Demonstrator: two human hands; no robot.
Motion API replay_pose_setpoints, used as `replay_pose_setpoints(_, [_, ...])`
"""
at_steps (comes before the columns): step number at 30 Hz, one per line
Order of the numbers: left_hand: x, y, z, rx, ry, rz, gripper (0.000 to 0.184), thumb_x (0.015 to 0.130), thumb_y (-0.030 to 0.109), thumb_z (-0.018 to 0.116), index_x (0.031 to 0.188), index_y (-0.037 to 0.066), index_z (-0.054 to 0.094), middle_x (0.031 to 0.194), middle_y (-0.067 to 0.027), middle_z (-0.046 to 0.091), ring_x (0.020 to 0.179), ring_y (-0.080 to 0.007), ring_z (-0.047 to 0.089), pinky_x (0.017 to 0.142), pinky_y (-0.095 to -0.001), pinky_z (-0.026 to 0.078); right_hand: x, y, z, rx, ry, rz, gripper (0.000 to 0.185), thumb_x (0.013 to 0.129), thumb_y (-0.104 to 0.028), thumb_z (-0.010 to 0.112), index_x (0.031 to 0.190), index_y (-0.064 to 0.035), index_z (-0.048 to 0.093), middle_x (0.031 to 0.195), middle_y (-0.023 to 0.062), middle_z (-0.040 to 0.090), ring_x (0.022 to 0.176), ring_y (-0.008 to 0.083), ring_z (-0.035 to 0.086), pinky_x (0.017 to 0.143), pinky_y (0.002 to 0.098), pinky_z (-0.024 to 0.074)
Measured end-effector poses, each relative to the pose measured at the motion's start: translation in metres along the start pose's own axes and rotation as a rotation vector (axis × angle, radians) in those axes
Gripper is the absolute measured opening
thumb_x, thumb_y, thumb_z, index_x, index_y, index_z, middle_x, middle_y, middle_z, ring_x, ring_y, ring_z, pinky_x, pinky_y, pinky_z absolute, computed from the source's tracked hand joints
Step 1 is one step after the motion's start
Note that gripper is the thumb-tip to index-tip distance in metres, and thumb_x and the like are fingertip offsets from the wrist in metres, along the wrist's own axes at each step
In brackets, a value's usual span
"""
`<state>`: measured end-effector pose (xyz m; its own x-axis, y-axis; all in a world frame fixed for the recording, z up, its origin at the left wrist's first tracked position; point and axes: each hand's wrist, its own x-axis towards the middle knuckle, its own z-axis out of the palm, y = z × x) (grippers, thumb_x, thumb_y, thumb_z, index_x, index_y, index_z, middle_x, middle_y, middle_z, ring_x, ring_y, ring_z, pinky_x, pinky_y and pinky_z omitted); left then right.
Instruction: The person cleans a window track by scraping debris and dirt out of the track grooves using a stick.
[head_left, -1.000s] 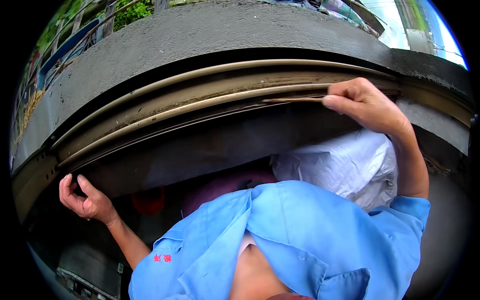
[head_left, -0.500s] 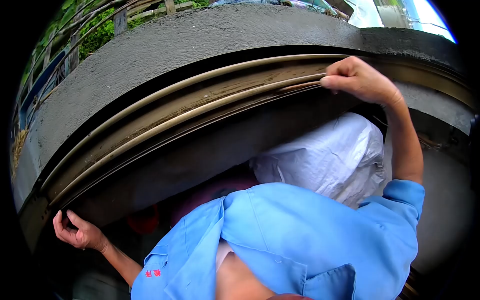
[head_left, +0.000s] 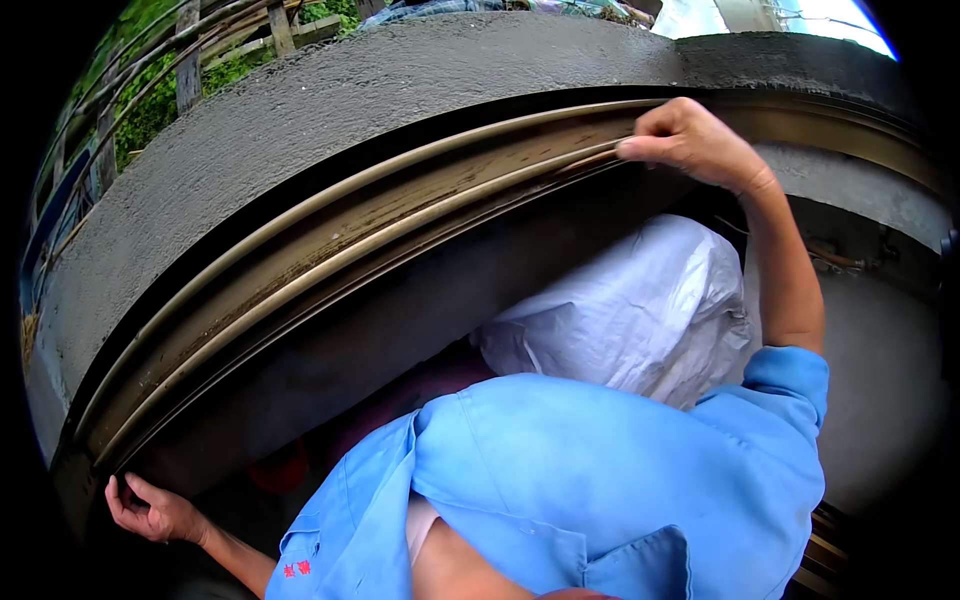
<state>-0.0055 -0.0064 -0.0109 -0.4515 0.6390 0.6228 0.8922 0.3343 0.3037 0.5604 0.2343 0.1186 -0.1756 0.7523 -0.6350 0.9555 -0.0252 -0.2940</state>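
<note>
- Concrete ledge [head_left: 400,75] is curving behind a metal rail [head_left: 370,222].
- Right hand [head_left: 695,145] is pinching a thin brown strip [head_left: 592,163] at the rail's lower edge; left hand [head_left: 158,515] is hanging near its left end, loosely open, showing nothing held.
- Compared with a second ago, the strip is lying closer to the rail, apparently bringing work there; contact is remaining unclear.
- Its long axis is running roughly along the rail, free end pointing left.

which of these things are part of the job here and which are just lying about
In use:
right hand, holding a thin brown strip
metal rail, next to the strip
left hand, near the rail's end

Apparently not in use:
white sack
red object, partly hidden
wooden poles
</note>
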Motion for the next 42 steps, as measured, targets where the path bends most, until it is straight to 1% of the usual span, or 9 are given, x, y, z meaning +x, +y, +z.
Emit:
replay_pose_setpoints(7, [-0.002, -0.003, 0.002, -0.023, 0.01, -0.009, 0.018, 0.081, 0.007, 0.064, 0.098, 0.001, 0.061, 0.093, -0.007, 0.059, 0.072, -0.0156, 0.056, 0.066, -0.024, 0.047, -0.044, 0.11, -0.06, -0.151, 0.188, 0.402, 0.045, 0.073, -0.04, 0.069, 0.056, -0.002, 0.054, 0.051, -0.0027, 0.042, 0.05, 0.0067, 0.037, 0.047, 0.0244, 0.0314])
replay_pose_setpoints(10, [-0.003, -0.013, 0.003, -0.05, 0.016, -0.015, 0.018, 0.08, 0.008, 0.064, 0.097, 0.002, 0.062, 0.097, -0.0084, 0.059, 0.075, -0.017, 0.057, 0.069, -0.0254, 0.048, -0.049, 0.108, -0.042, -0.034, 0.153, 0.213, 0.041, 0.082, -0.033, 0.063, 0.054, -0.0056, 0.049, 0.052, -0.007, 0.033, 0.05, 0.0044, 0.028, 0.044, 0.0246, 0.0233])
replay_pose_setpoints(18, [0.0, -0.002, 0.001, -0.024, -0.007, -0.024, 0.019, 0.081, 0.008, 0.064, 0.098, 0.002, 0.061, 0.096, -0.0081, 0.059, 0.073, -0.0163, 0.056, 0.067, -0.0256, 0.047, -0.009, -0.035, 0.024, -0.026, 0.058, -0.275, 0.043, 0.081, -0.023, 0.065, 0.055, -0.0009, 0.038, 0.053, -0.0046, 0.027, 0.051, 0.0049, 0.027, 0.044, 0.0266, 0.0245])
replay_pose_setpoints(19, [-0.001, -0.007, 0.001, -0.038, -0.015, -0.025, 0.019, 0.081, 0.007, 0.064, 0.098, 0.002, 0.061, 0.096, -0.008, 0.059, 0.072, -0.0163, 0.056, 0.067, -0.0253, 0.047, -0.01, -0.035, 0.021, -0.04, 0.047, -0.184, 0.043, 0.08, -0.03, 0.064, 0.059, 0.0024, 0.045, 0.052, 0.008, 0.027, 0.05, 0.0111, 0.031, 0.048, 0.0308, 0.0334])
replay_pose_setpoints(24, [-0.003, -0.001, -0.001, -0.043, -0.029, -0.045, 0.022, 0.081, 0.003, 0.062, 0.102, -0.001, 0.056, 0.094, -0.0082, 0.06, 0.073, -0.0163, 0.057, 0.067, -0.0239, 0.048, -0.018, 0.061, -0.034, -0.038, 0.0, 0.143, 0.046, 0.079, -0.03, 0.066, 0.049, -0.0079, 0.04, 0.05, -0.0073, 0.03, 0.049, 0.0029, 0.027, 0.042, 0.024, 0.023])
replay_pose_setpoints(30, [-0.001, 0.004, 0.001, -0.043, -0.031, -0.046, 0.023, 0.082, 0.004, 0.061, 0.104, 0.0, 0.055, 0.095, -0.0071, 0.059, 0.073, -0.0156, 0.056, 0.067, -0.0233, 0.047, 0.006, -0.039, 0.03, 0.146, -0.052, -0.178, 0.04, 0.079, -0.027, 0.066, 0.055, -0.0003, 0.049, 0.047, -0.0016, 0.035, 0.047, 0.0066, 0.033, 0.043, 0.0274, 0.0284])
replay_pose_setpoints(34, [-0.003, 0.001, 0.0, -0.053, -0.032, -0.083, 0.022, 0.082, 0.003, 0.061, 0.103, 0.0, 0.055, 0.093, -0.0062, 0.059, 0.073, -0.015, 0.056, 0.066, -0.0227, 0.046, -0.006, -0.072, 0.037, -0.074, 0.063, -0.412, 0.04, 0.079, -0.026, 0.067, 0.056, 0.0001, 0.048, 0.047, 0.0025, 0.032, 0.045, 0.0092, 0.031, 0.043, 0.0298, 0.0285])
replay_pose_setpoints(38, [-0.004, 0.001, 0.002, -0.091, -0.028, -0.079, 0.022, 0.082, 0.003, 0.061, 0.103, 0.0, 0.055, 0.094, -0.0068, 0.06, 0.075, -0.0153, 0.057, 0.068, -0.0232, 0.047, -0.011, 0.026, -0.024, -0.001, -0.063, 0.165, 0.042, 0.077, -0.034, 0.067, 0.051, -0.0041, 0.055, 0.047, -0.0031, 0.045, 0.045, 0.0033, 0.039, 0.042, 0.0226, 0.0298])
replay_pose_setpoints(42, [-0.006, 0.0, 0.003, -0.152, -0.008, -0.085, 0.021, 0.082, 0.003, 0.06, 0.103, -0.001, 0.055, 0.095, -0.0075, 0.06, 0.077, -0.016, 0.057, 0.07, -0.0241, 0.048, -0.006, 0.024, -0.018, 0.039, -0.04, 0.135, 0.042, 0.077, -0.037, 0.067, 0.052, -0.0053, 0.055, 0.047, -0.0046, 0.044, 0.044, 0.0037, 0.035, 0.042, 0.0221, 0.028])
